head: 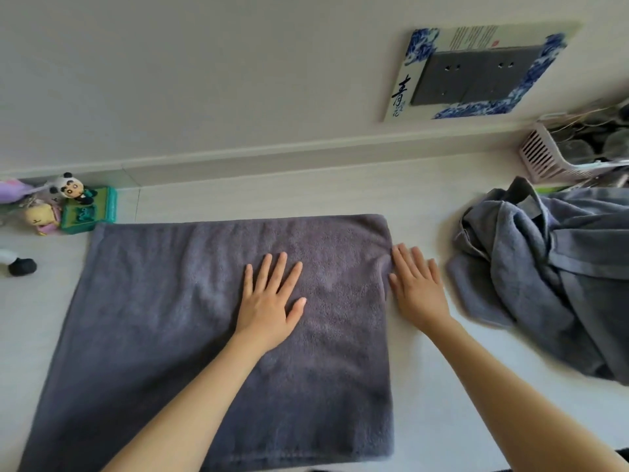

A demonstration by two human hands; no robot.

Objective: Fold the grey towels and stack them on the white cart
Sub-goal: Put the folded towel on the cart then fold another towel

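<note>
One grey towel (170,318) lies flat on the white counter (442,386), its far edge near the wall side and its near edge at the front edge. Bare counter runs along its right edge. A crumpled towel heap (551,277) sits at the right end; behind it a pink basket (544,155) holds dark items. The left hand (269,301) presses flat on the towel, fingers spread; the right hand (417,287) lies flat, fingertips touching its right edge. Three small toys (64,202) crowd the far left corner

The crumpled towel pile (558,284) is cut off by the right edge. The flat towel's (170,335) near corner is cropped at lower left. The pink basket's (548,158) contents are blurred.
</note>
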